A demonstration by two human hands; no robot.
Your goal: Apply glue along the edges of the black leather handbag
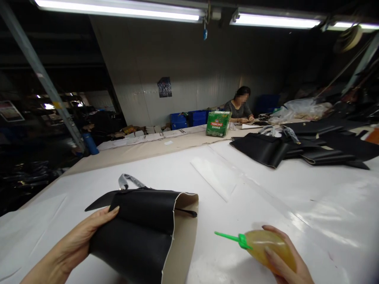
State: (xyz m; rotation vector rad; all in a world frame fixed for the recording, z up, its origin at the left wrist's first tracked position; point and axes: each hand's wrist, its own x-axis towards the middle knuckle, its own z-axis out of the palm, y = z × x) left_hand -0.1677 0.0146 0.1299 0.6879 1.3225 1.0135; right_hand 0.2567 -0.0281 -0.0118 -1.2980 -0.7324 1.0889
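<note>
My left hand point(78, 238) clamped on a curled black leather panel point(139, 230), right hand point(286, 266) round an amber green-nozzled squeeze bottle point(262, 243)

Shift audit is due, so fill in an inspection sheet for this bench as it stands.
Surface: white-sheeted table, glossy, with creases across it.
Job's things: black leather piece, curled, pale lining showing; yellowish squeeze bottle with a green nozzle.
Clutter: black leather pile, green box and plastic bags at the far side.
Grippers: left hand grips the leather piece's edge; right hand wraps the bottle.
Cables: nothing seen.
Surroundings: seated co-worker, blue crates, tube lights overhead.
</note>
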